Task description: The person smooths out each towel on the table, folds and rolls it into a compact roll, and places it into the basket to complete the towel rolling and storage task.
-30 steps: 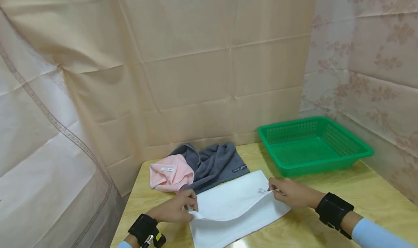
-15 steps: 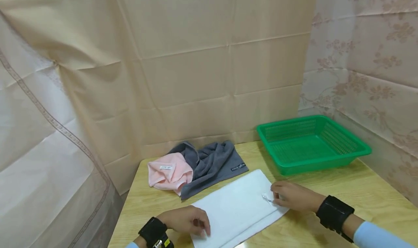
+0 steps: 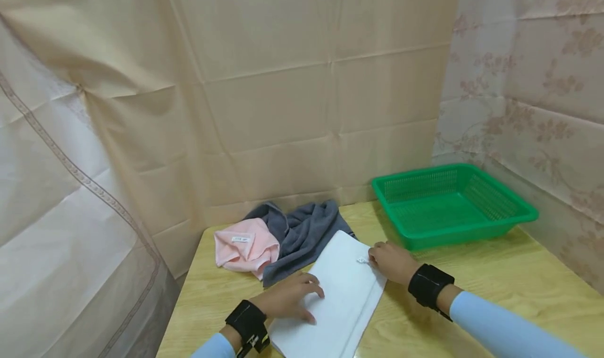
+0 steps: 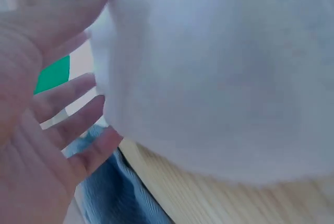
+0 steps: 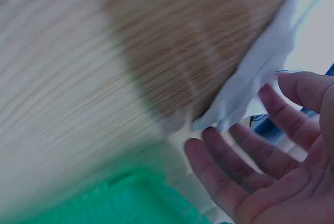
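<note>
A white towel (image 3: 336, 290), folded in layers with a small printed mark near its far right side, lies slanted on the table. My left hand (image 3: 290, 296) is at its left side, thumb and fingers spread apart; the left wrist view shows the fingertips (image 4: 107, 138) right at the towel's edge. At the far right edge, beside the mark, my right hand (image 3: 392, 262) touches the towel. In the right wrist view its fingers (image 5: 229, 169) are extended and spread, with the thumb and index finger close to the cloth edge.
Behind the towel lie a crumpled dark grey towel (image 3: 306, 237) and a bunched pink cloth (image 3: 247, 250) with a white label. A green plastic basket (image 3: 453, 232) stands at the back right of the wooden table (image 3: 491, 284). Beige curtains (image 3: 283, 111) hang behind.
Both hands held up the white towel's near edge, then laid it down as a fold. The towel has since turned counterclockwise, its far end now overlapping the grey towel; the right hand moved left with it.
</note>
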### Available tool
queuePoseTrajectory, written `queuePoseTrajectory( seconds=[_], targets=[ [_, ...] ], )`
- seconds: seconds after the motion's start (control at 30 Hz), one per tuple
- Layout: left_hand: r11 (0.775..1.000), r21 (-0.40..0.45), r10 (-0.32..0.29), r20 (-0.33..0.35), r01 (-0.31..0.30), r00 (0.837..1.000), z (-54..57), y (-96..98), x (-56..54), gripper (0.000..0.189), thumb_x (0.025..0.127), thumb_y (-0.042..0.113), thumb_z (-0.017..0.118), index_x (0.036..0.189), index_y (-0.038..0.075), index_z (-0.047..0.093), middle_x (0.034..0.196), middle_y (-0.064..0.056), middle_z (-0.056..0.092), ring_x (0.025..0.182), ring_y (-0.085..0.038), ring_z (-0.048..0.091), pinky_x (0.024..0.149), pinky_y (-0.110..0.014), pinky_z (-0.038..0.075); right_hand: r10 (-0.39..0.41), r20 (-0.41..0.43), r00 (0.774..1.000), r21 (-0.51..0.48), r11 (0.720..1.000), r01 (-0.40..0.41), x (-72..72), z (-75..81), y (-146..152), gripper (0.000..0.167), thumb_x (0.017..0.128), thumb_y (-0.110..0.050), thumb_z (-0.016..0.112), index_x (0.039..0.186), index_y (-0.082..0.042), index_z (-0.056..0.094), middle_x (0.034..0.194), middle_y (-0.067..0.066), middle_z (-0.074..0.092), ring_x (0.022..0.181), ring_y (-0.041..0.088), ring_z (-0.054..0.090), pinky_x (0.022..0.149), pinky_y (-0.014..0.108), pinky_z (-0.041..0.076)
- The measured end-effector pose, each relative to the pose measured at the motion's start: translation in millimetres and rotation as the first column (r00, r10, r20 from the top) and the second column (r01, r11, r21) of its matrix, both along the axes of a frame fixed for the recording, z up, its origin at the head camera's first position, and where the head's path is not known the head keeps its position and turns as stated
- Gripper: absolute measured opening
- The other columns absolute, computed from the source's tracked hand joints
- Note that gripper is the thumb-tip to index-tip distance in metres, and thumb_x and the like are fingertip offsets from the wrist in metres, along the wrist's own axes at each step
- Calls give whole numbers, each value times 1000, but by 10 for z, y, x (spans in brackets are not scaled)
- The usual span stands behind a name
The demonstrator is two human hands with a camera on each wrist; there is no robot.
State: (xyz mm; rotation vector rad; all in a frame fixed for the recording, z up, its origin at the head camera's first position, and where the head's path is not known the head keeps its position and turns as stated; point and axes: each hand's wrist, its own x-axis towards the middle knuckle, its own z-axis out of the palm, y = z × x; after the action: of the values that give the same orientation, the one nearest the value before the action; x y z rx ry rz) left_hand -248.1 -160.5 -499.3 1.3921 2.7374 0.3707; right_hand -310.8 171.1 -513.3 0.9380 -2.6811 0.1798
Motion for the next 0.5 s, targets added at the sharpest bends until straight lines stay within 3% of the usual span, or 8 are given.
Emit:
queuePoseTrajectory(
  seconds=[0.17, 0.3, 0.37, 0.4, 0.43, 0.5],
  targets=[
    [999, -3, -52, 166, 54, 985, -63, 152, 72, 49, 83, 50, 83, 123, 26, 70, 122, 5, 51, 106, -7, 45, 92, -20, 42, -40, 74, 996, -30, 999, 42, -82, -47, -79, 21, 90, -12, 79, 83, -10, 60, 71, 1, 57, 65, 19, 56, 62, 36, 50],
    [991, 78, -130, 366, 109, 922, -59, 274, 141, 32, 99, 41, 69, 127, 24, 69, 122, 7, 49, 102, 2, 51, 88, -16, 46, -43, 126, 991, -52, 997, 50, -199, -51, -118, 21, 90, -17, 82, 88, -13, 61, 79, 1, 60, 73, 21, 57, 69, 37, 49],
    [984, 120, -168, 430, 128, 887, -46, 325, 135, 26, 105, 34, 61, 125, 21, 70, 121, 8, 54, 100, 5, 55, 84, -15, 49, -48, 184, 982, -64, 996, 60, -244, -32, -153, 22, 89, -21, 82, 94, -12, 62, 85, 3, 63, 80, 24, 58, 73, 39, 50],
    [982, 141, -179, 444, 129, 878, -40, 343, 119, 24, 107, 30, 59, 124, 19, 71, 119, 8, 57, 98, 5, 57, 83, -15, 50, -45, 213, 976, -71, 996, 61, -262, -21, -172, 24, 89, -21, 82, 97, -11, 62, 88, 5, 64, 83, 27, 59, 75, 41, 51],
    [980, 156, -177, 428, 121, 886, -38, 355, 97, 23, 107, 29, 58, 122, 18, 72, 117, 8, 60, 97, 4, 59, 82, -15, 50, -47, 254, 966, -82, 994, 70, -278, -13, -193, 25, 89, -22, 82, 101, -10, 63, 92, 6, 65, 87, 29, 60, 78, 43, 51],
    [982, 179, -123, 344, 64, 931, -57, 355, 26, 21, 107, 27, 58, 119, 17, 73, 112, 7, 63, 94, 2, 59, 81, -15, 50, -35, 337, 941, -126, 989, 82, -289, 9, -243, 31, 89, -19, 82, 110, -7, 63, 102, 11, 67, 96, 36, 60, 85, 48, 51]
  ],
)
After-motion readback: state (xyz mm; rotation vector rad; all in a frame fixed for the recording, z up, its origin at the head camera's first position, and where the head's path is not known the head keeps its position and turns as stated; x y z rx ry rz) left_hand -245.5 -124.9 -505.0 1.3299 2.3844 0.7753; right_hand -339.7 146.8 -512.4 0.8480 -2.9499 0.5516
